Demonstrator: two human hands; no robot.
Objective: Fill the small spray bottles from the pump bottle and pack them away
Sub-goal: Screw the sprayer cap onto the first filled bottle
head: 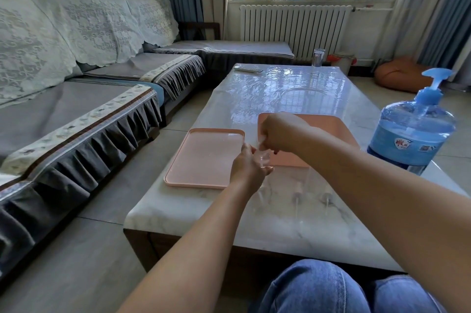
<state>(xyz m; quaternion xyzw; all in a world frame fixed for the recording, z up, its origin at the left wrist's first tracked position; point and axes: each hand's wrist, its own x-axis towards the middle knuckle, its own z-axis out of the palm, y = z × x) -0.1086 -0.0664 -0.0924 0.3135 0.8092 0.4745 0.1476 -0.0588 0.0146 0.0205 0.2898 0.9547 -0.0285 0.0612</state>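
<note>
At the centre of the frame we see the left hand curled around a small clear spray bottle, its fingers holding the see-through body from below. The right hand sits just above it, fingers bent and pinching something pale at the bottle's top; we cannot tell exactly what. Both hands hover over the marble surface, between two pink trays. Just below the hands, two spray heads with thin dip tubes lie on the surface. At the right edge stands the large blue pump bottle, translucent, mostly full, with a lighter blue pump and a printed label.
</note>
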